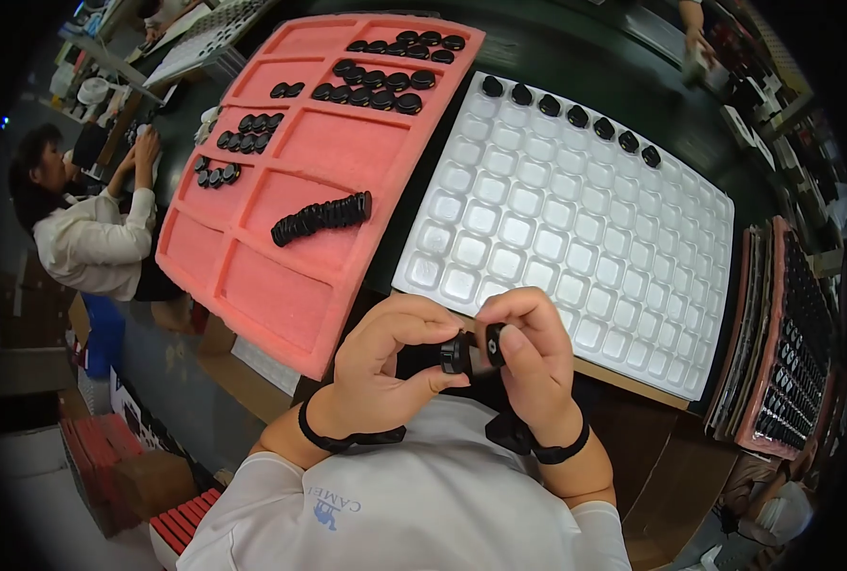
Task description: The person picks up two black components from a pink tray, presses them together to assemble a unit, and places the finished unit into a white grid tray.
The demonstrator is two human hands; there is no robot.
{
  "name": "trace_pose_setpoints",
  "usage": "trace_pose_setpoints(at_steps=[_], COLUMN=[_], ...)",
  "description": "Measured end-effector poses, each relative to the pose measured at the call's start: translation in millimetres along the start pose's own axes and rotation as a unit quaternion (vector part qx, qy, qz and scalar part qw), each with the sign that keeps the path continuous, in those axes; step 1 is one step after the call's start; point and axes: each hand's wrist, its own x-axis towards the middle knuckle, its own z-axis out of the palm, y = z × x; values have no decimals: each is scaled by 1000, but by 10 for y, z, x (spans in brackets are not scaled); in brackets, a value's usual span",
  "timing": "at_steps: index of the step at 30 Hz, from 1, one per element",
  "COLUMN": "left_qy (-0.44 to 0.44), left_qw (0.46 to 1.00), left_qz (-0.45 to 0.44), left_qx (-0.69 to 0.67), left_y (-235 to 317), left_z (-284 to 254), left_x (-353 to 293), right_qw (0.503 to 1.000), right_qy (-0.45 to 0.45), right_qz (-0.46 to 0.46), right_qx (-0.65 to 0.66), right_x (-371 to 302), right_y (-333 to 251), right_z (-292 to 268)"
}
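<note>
Close in front of my chest, my left hand (385,352) pinches a short black cylindrical part (454,355) between thumb and fingers. Right beside it, my right hand (540,366) grips a small black piece (495,346) with a light spot on its face. The two pieces are near each other; whether they touch, I cannot tell. Beyond my hands lies a white plastic tray (590,335) of square pockets, with several black parts (576,116) along its far row. To the left, a pink foam tray (276,295) bears groups of round black parts (372,80) and a stacked row of thin black pieces (321,218).
Both trays rest on a dark green table (575,43). Stacked trays full of black parts (792,366) stand at the right. A co-worker (95,233) sits at the left, and another person's hand (697,43) shows at the far right. Cardboard boxes (154,487) lie lower left.
</note>
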Motion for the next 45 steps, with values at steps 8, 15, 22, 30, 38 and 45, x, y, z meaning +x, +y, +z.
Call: trace_pose_setpoints(at_steps=[8,15,22,30,38,45], left_qy=[16,23,29,8,36,48], left_qw=[998,999,999,999,922,961], left_qz=[19,44,40,35,-138,-98], left_qx=[51,-2,-6,35,-360,-255], left_y=[12,42,43,35,-116,-101], left_z=[24,35,47,-3,29,41], left_x=[21,27,39,49,18,31], right_qw=[996,993,991,990,963,992], right_qy=[79,58,63,84,65,83], right_qz=[-34,-100,-70,-56,75,8], right_qx=[25,8,-93,-103,251,98], right_x=[-20,-1,-27,13,113,54], right_y=[-42,28,36,-51,0,-43], right_z=[42,51,77,184,41,15])
